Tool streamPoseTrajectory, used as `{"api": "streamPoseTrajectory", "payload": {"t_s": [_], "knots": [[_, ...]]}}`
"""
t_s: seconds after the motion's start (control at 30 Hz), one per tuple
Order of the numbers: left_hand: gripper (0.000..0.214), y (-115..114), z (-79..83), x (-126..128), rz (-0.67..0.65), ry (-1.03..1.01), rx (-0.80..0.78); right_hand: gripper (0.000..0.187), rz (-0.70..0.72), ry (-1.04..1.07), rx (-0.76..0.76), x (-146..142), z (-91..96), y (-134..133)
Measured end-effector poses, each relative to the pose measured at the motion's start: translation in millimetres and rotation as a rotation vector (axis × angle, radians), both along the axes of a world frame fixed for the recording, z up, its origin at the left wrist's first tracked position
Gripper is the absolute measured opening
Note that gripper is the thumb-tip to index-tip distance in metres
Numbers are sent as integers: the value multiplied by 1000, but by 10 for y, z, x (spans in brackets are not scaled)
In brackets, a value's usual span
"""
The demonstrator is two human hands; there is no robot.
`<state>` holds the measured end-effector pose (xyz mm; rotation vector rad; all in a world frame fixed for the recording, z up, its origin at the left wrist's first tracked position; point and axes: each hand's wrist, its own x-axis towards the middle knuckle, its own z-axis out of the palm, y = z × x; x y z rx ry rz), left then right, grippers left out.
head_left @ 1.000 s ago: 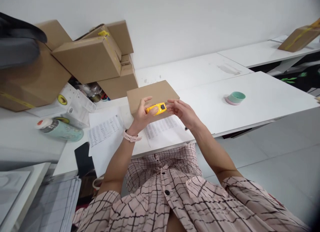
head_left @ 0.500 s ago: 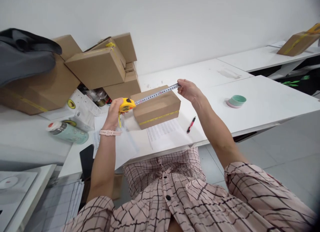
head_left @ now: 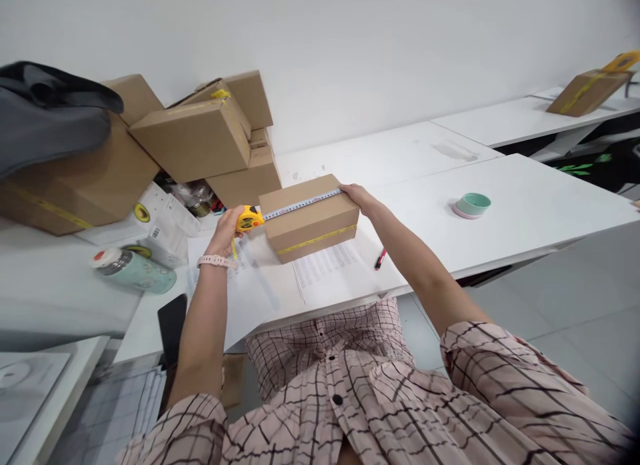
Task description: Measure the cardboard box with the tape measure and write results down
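Note:
A brown cardboard box (head_left: pixel 315 226) with a yellow printed tape band lies on the white table in front of me. My left hand (head_left: pixel 227 230) is closed round the yellow case of a tape measure (head_left: pixel 250 219), just left of the box. The silver blade (head_left: pixel 300 205) stretches across the box's top face. At the box's right end, the fingers of my right hand (head_left: pixel 357 197) pinch the blade's free end against the top edge. Printed sheets (head_left: pixel 325 271) lie partly under the box, and a red and black pen (head_left: pixel 381 259) rests beneath my right forearm.
Stacked cardboard boxes (head_left: pixel 195 135) and white cartons (head_left: pixel 160 225) stand at the left. A mint bottle (head_left: pixel 135 270) and a black phone-like slab (head_left: pixel 171 325) lie near the left edge. Rightward sits a green tape roll (head_left: pixel 473 204). Another taped box (head_left: pixel 583 91) is on the far table.
My right hand has come down and left with the blade's end, onto the box's right edge. The blade, raised before, now lies along the top. My left hand has lowered slightly.

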<state>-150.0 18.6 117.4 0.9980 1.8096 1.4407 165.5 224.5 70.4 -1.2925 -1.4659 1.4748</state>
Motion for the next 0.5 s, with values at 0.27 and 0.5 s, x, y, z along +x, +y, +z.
{"api": "streamPoseTrajectory", "payload": {"t_s": [0.27,0.5], "knots": [[55,89,24,-132,-62,41,-17,36,-37,-34,-7,34,-81,21],[52,81,32,-175,-106,-29,-41,32,-86,-30,3,35,-52,-7]]}}
